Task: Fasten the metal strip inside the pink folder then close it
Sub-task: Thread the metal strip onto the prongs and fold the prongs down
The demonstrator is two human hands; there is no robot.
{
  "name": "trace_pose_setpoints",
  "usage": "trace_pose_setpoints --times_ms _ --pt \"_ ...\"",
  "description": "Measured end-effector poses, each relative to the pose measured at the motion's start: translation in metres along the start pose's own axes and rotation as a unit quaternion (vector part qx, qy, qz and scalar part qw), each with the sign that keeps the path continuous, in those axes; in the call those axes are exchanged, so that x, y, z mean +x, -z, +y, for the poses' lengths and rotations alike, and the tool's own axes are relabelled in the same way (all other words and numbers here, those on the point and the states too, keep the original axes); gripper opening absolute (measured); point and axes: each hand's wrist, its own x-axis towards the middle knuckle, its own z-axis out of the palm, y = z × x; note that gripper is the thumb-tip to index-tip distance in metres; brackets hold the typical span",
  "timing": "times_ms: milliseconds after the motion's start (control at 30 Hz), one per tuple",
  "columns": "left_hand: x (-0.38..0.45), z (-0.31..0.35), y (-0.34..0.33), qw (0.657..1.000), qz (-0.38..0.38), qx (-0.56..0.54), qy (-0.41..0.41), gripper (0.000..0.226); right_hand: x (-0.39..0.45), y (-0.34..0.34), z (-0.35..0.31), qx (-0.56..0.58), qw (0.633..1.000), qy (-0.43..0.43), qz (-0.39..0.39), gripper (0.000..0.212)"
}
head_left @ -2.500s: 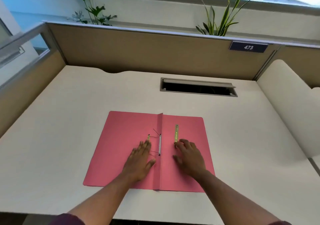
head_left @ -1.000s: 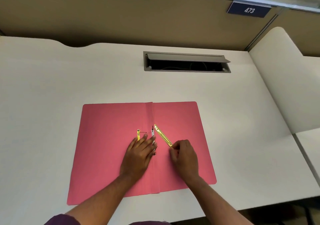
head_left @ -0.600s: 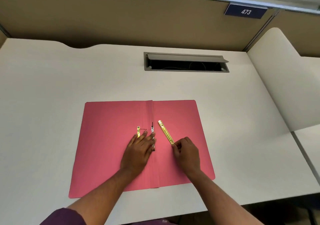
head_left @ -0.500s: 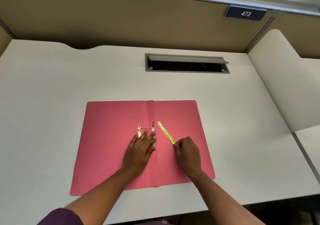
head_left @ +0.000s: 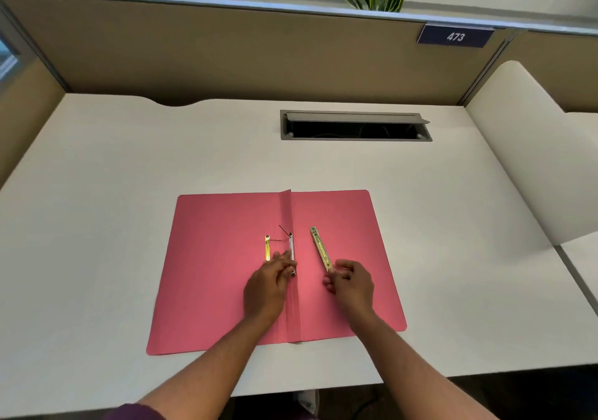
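Note:
The pink folder [head_left: 213,277] lies open and flat on the white desk. Along its centre fold sits a white fastener bar [head_left: 291,247] with thin prongs sticking up. A short gold piece [head_left: 267,247] lies just left of it. My left hand [head_left: 267,287] rests on the fold, fingertips touching the fastener bar's near end. A long gold metal strip [head_left: 320,247] lies slanted on the right flap. My right hand [head_left: 351,282] pinches the strip's near end between thumb and fingers.
A grey cable slot [head_left: 355,126] with its lid raised is set into the desk [head_left: 113,193] behind the folder. Tan partition walls [head_left: 259,54] enclose the back and left. A rounded white panel [head_left: 530,148] rises at the right. The desk's front edge runs just below the folder.
The gold strip swung from leaning toward the fold to a steeper angle, its far end moving away from the fastener. My right hand stays on its near end. The left hand barely shifted.

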Motion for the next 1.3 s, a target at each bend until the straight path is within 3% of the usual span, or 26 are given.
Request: trace_pose_setpoints --times_ms 100,267,433,833,1300 --pt "-0.003 0.004 0.003 0.999 0.025 0.021 -0.012 0.023 0.001 0.002 0.0 0.078 0.995 -0.045 -0.045 0.017" --pt "-0.005 0.009 0.003 0.995 -0.004 0.094 -0.034 0.016 -0.005 0.003 -0.004 0.132 0.986 -0.059 -0.088 0.013" --pt "-0.002 0.017 0.002 0.984 -0.008 0.167 -0.064 0.014 -0.007 0.007 -0.005 0.117 0.984 -0.04 -0.131 0.015" --pt "0.0 0.02 -0.001 0.977 -0.003 0.2 -0.068 0.013 -0.009 0.009 0.0 0.105 0.977 0.006 -0.184 0.019" --pt "0.0 0.021 0.002 0.973 -0.008 0.22 -0.064 0.014 -0.007 0.002 0.0 0.069 0.98 0.024 -0.188 0.019"
